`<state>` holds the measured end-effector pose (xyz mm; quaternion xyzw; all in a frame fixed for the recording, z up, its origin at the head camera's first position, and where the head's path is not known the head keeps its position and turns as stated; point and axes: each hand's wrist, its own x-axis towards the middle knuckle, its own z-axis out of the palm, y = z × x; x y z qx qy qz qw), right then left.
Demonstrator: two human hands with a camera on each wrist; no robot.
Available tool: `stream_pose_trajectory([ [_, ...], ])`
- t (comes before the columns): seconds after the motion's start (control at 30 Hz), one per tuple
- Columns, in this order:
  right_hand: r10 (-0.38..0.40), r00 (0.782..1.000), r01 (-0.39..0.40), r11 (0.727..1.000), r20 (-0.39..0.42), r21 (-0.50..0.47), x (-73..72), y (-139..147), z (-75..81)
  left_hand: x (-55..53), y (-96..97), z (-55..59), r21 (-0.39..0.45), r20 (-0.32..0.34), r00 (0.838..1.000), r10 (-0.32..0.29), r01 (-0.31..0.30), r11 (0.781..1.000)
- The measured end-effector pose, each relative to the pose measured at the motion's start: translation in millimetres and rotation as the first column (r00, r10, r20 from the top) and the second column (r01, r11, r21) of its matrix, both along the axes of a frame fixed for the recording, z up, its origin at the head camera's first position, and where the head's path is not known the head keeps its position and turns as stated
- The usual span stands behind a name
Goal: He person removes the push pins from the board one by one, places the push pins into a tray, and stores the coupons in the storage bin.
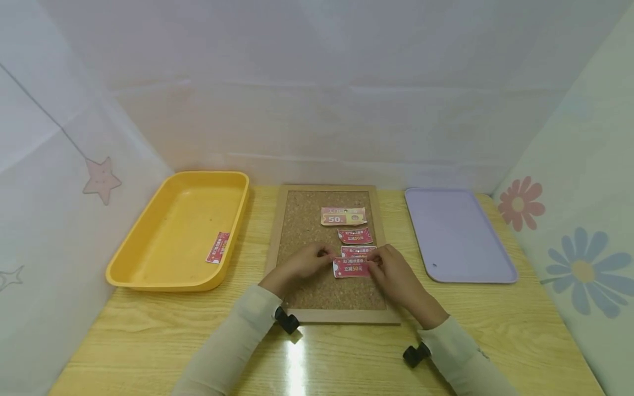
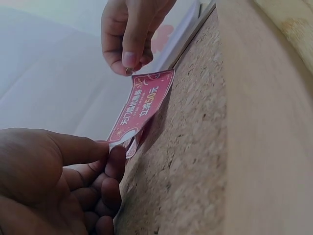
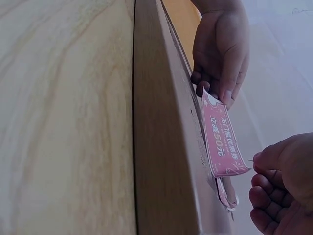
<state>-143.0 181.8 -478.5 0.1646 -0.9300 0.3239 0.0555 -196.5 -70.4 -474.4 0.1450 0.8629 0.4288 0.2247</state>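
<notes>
My left hand pinches the left end of a red paper coupon between thumb and index finger. The coupon overlaps another red coupon on the corkboard. At the coupon's right end is my right hand. Its thumb and fingers pinch a small thumbtack, whose thin metal point shows in the right wrist view beside the coupon's corner. Farther up the board are a smaller red coupon and a wider pink and yellow one, each with a tack near its upper edge.
A yellow tray stands left of the board with one red coupon inside. To the right lies a flat lilac tray. The corkboard's wooden frame rests on the wood-grain table, and pale cloth hangs behind.
</notes>
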Motion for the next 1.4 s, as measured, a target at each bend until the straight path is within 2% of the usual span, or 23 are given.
stream_pose_trajectory([
  [0.17,-0.021,0.999,0.021,1.000,0.031,-0.010,1.5,4,1.5,-3.1,-6.0,-1.4,-0.047,-0.053,0.999,-0.003,0.001,0.999],
  [0.23,-0.027,0.999,0.027,1.000,0.040,-0.007,2.3,6,2.1,-4.6,-8.2,-2.1,-0.037,-0.061,0.998,-0.007,0.005,0.999],
  [0.37,-0.024,0.999,0.024,1.000,0.027,0.013,3.9,11,3.3,-5.4,-11.8,-1.2,-0.008,-0.052,0.999,0.014,-0.014,1.000],
  [0.5,-0.033,0.999,0.033,0.999,0.019,0.027,4.9,17,4.8,-3.5,-15.6,3.5,0.047,-0.006,0.998,0.066,-0.065,0.997],
  [0.6,-0.035,0.999,0.034,0.999,0.007,0.027,4.5,23,5.1,-2.8,-21.4,7.6,0.074,0.006,0.997,0.076,-0.076,0.994],
  [0.73,-0.034,0.999,0.035,0.999,-0.019,0.032,5.4,32,6.5,-3.0,-31.6,13.1,0.053,-0.054,0.996,0.068,-0.065,0.996],
  [0.87,-0.044,0.999,0.045,0.998,-0.019,0.045,7.7,41,8.7,-2.5,-41.5,20.1,0.010,-0.116,0.989,0.094,-0.093,0.996],
  [1.2,-0.057,0.998,0.059,0.996,-0.039,0.071,8.6,58,10.7,-2.9,-65.8,42.7,0.011,-0.187,0.970,0.157,-0.157,0.987],
  [1.4,-0.082,0.996,0.084,0.993,-0.035,0.085,8.0,69,10.5,0.1,-77.2,51.6,0.019,-0.222,0.957,0.185,-0.186,0.982],
])
